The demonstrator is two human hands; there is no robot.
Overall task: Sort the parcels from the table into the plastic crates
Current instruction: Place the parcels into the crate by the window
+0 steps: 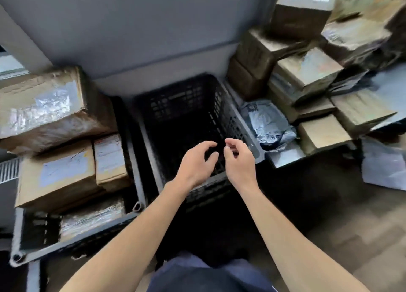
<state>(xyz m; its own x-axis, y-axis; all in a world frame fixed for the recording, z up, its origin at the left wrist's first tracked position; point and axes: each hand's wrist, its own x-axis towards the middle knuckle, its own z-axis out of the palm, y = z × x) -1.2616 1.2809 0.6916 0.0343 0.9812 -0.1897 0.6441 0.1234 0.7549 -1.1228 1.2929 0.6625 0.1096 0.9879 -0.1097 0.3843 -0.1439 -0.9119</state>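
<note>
A black plastic crate (246,135) stands in the middle; its inside looks dark and I see no parcel in it. Both my hands hover over its near half, side by side. My left hand (197,164) has loosely curled fingers and holds nothing. My right hand (238,157) is likewise loosely curled and holds nothing. A second crate (72,243) at the left holds several brown cardboard boxes (57,177). On the right, the table (285,157) carries a grey poly mailer (270,124) and a pile of cardboard parcels (307,71).
A large taped box (44,107) tops the left crate's stack. A grey wall (131,28) rises behind the crates. White mailers (382,166) hang off the table at the far right. Floor (351,236) shows at lower right.
</note>
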